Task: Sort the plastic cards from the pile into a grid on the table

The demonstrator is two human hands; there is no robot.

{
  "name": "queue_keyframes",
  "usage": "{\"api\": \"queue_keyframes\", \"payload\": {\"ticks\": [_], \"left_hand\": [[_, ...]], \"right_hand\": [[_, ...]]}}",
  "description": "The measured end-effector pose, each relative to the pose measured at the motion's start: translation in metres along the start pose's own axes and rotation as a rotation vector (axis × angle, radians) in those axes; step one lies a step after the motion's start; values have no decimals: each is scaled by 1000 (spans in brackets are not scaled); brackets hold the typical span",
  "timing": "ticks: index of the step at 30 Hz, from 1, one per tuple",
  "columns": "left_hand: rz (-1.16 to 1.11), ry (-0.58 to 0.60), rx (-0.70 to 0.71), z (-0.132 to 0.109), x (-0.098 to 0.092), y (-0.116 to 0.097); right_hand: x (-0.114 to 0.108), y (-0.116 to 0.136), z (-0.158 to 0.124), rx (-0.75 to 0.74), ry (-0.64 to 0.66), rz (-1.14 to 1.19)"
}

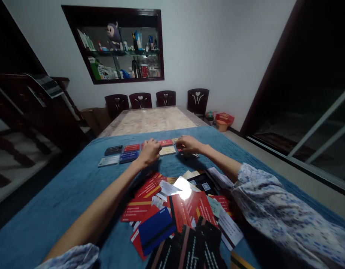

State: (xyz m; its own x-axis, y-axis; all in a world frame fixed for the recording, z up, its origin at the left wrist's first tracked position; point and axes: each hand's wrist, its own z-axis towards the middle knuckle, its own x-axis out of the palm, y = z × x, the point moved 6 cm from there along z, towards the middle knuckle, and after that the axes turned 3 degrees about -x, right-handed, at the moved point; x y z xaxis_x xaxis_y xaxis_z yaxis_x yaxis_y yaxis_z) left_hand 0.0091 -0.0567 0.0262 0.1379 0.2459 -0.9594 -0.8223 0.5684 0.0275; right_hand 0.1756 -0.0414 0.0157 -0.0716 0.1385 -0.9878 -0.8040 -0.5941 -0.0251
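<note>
My left hand [150, 151] is curled over the back row of card stacks, partly covering a red card. Its fingertips are hidden, so what they hold does not show. At the right end of the rows, my right hand [188, 143] has its fingers pinched at a card with a red part showing, above a dark card stack [192, 155]. Between the hands lie a red card stack [166, 142] and a cream card stack [167, 150]. Further left are black [113, 150], red [131, 147], blue [129, 156] and whitish [108, 161] stacks. Nearer me spreads a loose card pile [179, 213].
A blue cloth [74, 190] covers the near part of the table, with a marbled tabletop [158, 118] beyond. Several dark chairs [140, 100] stand at the far end. A wall shelf [122, 52] holds bottles and a plush toy. A red bag [225, 118] sits on the floor.
</note>
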Motion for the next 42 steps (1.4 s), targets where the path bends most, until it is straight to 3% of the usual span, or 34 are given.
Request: {"api": "queue_keyframes", "payload": {"ticks": [9, 22, 27, 34, 38, 42], "left_hand": [[-96, -30, 100, -15, 6, -54], [-128, 47, 252, -21, 8, -128], [-136, 63, 312, -23, 8, -154], [-149, 229, 415, -23, 15, -195], [-144, 327, 449, -18, 27, -205], [-166, 347, 470, -17, 33, -205]], "right_hand": [[-2, -9, -70, -1, -84, 40], [6, -13, -157, 63, -167, 122], [9, -7, -175, 55, -208, 188], [17, -12, -187, 44, -203, 230], [17, -15, -193, 73, -204, 216], [19, -18, -195, 131, -193, 180]]}}
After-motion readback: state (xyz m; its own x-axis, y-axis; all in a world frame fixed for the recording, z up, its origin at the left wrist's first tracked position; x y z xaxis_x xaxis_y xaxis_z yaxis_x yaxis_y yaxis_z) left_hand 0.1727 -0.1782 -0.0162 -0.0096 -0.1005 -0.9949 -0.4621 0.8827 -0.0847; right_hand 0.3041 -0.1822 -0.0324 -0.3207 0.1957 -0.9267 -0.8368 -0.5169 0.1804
